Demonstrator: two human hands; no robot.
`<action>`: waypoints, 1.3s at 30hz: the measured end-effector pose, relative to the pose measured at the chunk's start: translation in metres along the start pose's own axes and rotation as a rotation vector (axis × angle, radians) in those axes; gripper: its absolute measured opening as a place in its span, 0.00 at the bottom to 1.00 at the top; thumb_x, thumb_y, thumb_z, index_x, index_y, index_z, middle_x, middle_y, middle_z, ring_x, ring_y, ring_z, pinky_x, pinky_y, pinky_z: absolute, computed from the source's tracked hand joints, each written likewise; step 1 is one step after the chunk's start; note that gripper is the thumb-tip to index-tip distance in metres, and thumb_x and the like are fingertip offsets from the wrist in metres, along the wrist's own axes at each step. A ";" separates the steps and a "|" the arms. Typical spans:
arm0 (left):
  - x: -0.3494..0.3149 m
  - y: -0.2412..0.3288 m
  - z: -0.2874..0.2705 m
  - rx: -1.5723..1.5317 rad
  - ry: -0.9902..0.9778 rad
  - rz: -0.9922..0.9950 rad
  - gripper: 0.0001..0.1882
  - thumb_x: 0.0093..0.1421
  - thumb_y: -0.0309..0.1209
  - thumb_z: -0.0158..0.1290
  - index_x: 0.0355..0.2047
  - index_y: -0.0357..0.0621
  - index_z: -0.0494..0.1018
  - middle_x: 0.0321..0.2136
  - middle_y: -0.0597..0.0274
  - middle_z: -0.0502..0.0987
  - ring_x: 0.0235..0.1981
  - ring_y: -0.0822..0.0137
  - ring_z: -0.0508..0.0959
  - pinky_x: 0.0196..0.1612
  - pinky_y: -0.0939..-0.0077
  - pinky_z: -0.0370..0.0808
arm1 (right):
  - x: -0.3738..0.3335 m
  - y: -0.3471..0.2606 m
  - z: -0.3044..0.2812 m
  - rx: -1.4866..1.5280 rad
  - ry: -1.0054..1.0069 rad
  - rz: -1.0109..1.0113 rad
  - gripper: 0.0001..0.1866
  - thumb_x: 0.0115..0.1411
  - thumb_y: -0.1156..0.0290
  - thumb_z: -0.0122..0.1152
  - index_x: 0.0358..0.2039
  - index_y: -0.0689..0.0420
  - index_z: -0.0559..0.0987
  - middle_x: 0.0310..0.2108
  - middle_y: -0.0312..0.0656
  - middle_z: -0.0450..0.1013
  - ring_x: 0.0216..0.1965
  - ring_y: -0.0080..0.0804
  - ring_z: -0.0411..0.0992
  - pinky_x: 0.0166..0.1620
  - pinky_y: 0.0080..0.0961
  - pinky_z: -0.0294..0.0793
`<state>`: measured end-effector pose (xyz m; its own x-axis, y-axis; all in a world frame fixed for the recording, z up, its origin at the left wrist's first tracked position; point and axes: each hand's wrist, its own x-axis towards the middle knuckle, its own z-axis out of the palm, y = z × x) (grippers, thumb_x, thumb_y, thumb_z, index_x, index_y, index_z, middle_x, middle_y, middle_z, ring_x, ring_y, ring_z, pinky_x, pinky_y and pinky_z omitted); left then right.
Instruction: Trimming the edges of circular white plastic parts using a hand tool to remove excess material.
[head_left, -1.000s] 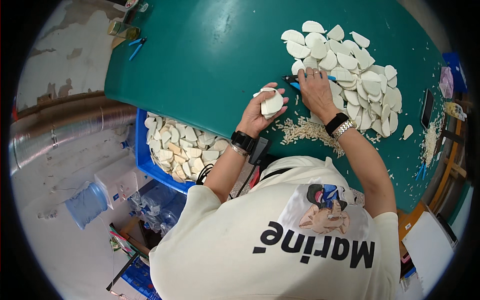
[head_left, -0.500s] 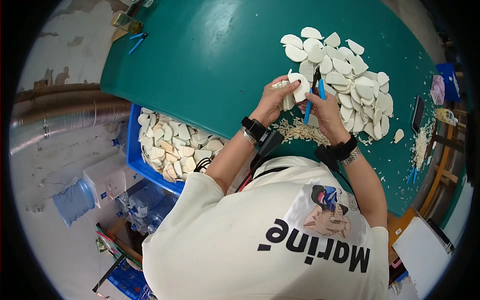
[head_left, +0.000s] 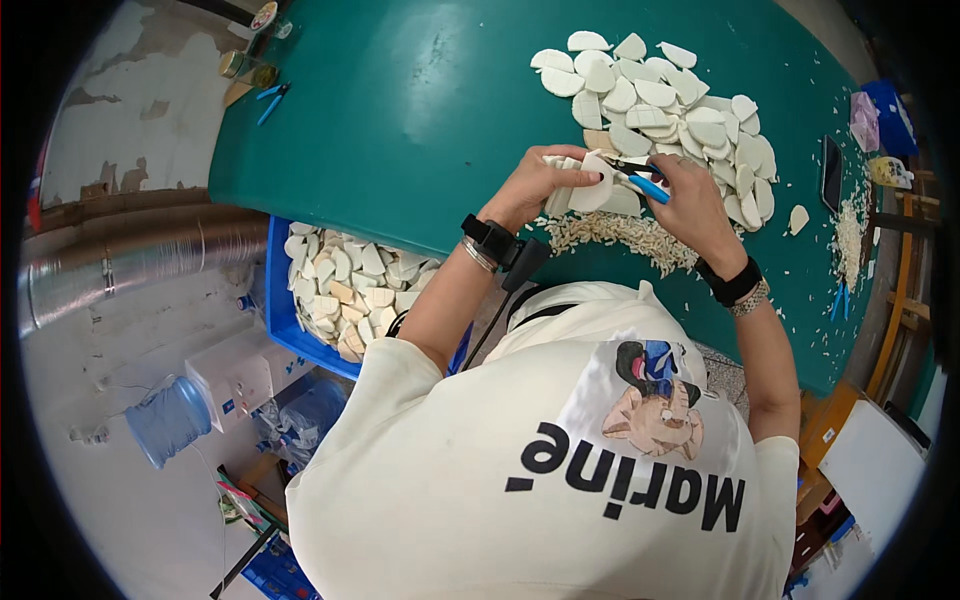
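Observation:
My left hand (head_left: 537,186) is closed round a small stack of white half-round pieces (head_left: 592,190), its thumb pressed on the front one. In my right hand (head_left: 690,205) is a pair of blue-handled nippers (head_left: 648,187), its dark jaws at the edge of the held pieces. Just beyond both hands spreads a heap of similar white half-round pieces (head_left: 655,95). Small pale trimmings (head_left: 625,238) lie on the green table (head_left: 400,130) below the hands.
To the left, a blue bin (head_left: 283,312) holds many more white pieces. Another blue-handled tool (head_left: 270,103) and a jar (head_left: 262,75) sit at the table's far left. On the right are a phone (head_left: 831,173), more trimmings (head_left: 849,240) and a blue-handled tool (head_left: 840,301).
The nippers have swung from upright to slanting, with their jaws now against the held pieces. My right hand has moved right and turned. The whole view has shifted slightly.

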<state>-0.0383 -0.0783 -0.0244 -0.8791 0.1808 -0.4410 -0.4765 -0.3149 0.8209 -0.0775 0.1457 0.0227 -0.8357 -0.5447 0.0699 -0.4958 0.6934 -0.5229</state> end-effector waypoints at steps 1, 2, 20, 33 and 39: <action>0.000 0.001 0.001 0.034 -0.011 -0.019 0.20 0.49 0.26 0.65 0.43 0.36 0.75 0.36 0.56 0.79 0.34 0.67 0.81 0.36 0.74 0.80 | -0.001 0.000 -0.001 -0.004 -0.033 -0.007 0.12 0.48 0.74 0.61 0.35 0.62 0.76 0.28 0.49 0.74 0.30 0.48 0.73 0.32 0.40 0.70; 0.000 0.002 0.002 0.040 -0.014 -0.022 0.20 0.49 0.26 0.65 0.43 0.36 0.75 0.36 0.56 0.79 0.34 0.67 0.81 0.36 0.74 0.80 | -0.002 -0.004 -0.004 -0.012 -0.063 0.005 0.13 0.48 0.74 0.61 0.35 0.62 0.76 0.28 0.49 0.74 0.31 0.48 0.72 0.34 0.40 0.70; 0.007 0.002 -0.001 0.113 -0.172 -0.046 0.19 0.46 0.26 0.66 0.40 0.38 0.77 0.34 0.58 0.80 0.33 0.69 0.80 0.37 0.73 0.78 | -0.007 -0.003 -0.003 -0.048 -0.086 0.009 0.11 0.47 0.75 0.61 0.34 0.60 0.75 0.26 0.49 0.72 0.31 0.48 0.72 0.34 0.41 0.69; 0.012 0.002 -0.004 0.171 -0.191 -0.066 0.21 0.44 0.26 0.67 0.40 0.39 0.77 0.34 0.58 0.80 0.33 0.68 0.80 0.38 0.72 0.77 | -0.006 -0.001 -0.001 -0.009 -0.125 0.016 0.07 0.50 0.74 0.59 0.32 0.60 0.76 0.24 0.49 0.72 0.27 0.49 0.72 0.31 0.41 0.69; 0.015 0.001 -0.003 0.200 -0.193 -0.069 0.20 0.44 0.26 0.67 0.40 0.40 0.77 0.33 0.59 0.80 0.33 0.68 0.80 0.38 0.73 0.77 | -0.006 0.002 0.002 -0.005 -0.144 0.008 0.07 0.50 0.74 0.59 0.31 0.60 0.77 0.24 0.51 0.73 0.27 0.51 0.72 0.32 0.42 0.70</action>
<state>-0.0516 -0.0786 -0.0316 -0.8174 0.3758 -0.4366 -0.5068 -0.1088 0.8552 -0.0725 0.1495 0.0199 -0.7972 -0.6011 -0.0565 -0.4908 0.6997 -0.5191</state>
